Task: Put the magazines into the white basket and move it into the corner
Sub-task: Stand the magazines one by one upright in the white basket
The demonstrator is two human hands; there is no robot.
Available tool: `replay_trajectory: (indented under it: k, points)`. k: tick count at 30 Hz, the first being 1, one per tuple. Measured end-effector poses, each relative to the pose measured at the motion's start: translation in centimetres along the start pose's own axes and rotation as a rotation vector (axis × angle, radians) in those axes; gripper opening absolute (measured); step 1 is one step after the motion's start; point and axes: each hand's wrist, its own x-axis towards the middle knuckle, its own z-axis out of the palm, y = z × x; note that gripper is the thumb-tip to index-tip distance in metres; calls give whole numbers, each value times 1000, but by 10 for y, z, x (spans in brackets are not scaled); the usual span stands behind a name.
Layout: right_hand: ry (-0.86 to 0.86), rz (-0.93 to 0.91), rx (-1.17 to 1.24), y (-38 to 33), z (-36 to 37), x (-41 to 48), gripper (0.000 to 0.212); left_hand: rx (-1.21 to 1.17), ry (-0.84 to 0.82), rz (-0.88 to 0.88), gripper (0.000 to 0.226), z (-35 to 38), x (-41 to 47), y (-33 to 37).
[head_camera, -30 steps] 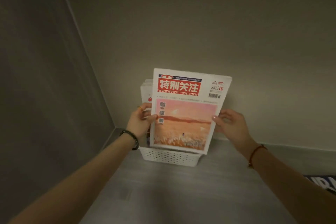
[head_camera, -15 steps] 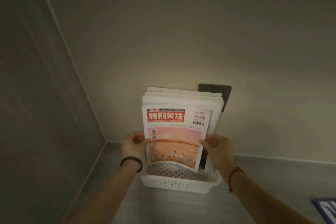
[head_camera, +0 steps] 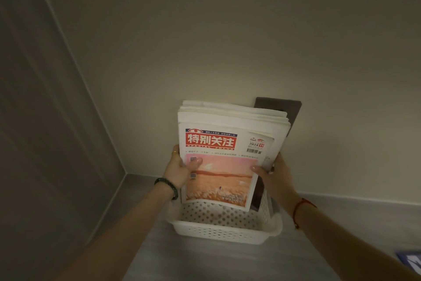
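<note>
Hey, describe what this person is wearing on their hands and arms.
Both forearms are bare, with no sleeves in view. The left hand has a gold ring on one finger and a bracelet of dark beads around the wrist. The right hand has a thin red cord bracelet at the wrist with a small gold-coloured bead hanging from it. No gloves or watch show.

White basket [head_camera: 218, 233]: perforated matt plastic. Magazines [head_camera: 222, 144]: paper, front cover smooth. Floor [head_camera: 227, 262]: grey, wood-grained, matt.

Magazines [head_camera: 227, 144] upright in basket [head_camera: 225, 233]
</note>
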Motion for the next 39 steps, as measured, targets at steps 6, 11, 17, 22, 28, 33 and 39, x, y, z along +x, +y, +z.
replay_trajectory:
  k: [6,11,17,22,28,33,39]
  points:
    - [44,-132,-6,0,-1,-7,36,-6,40,43,45,1,-1,-5]
    - [-49,-36,-17,-1,-5,-6,37,65,73,0,40,9,-1,2]
    - [-207,35,-124,-15,-31,-9,47,60,242,-94,45,18,-27,14]
    - [-146,68,-85,6,-85,-56,46,-9,420,-73,50,35,-77,20]
    - [-31,134,-112,68,-196,-142,36,-90,228,-133,40,120,-147,1]
    - [31,256,-197,113,-298,-187,38,-107,-23,-295,36,222,-202,-24]
    - [-16,375,-298,159,-389,-227,35,-118,-211,-474,12,335,-266,-37]
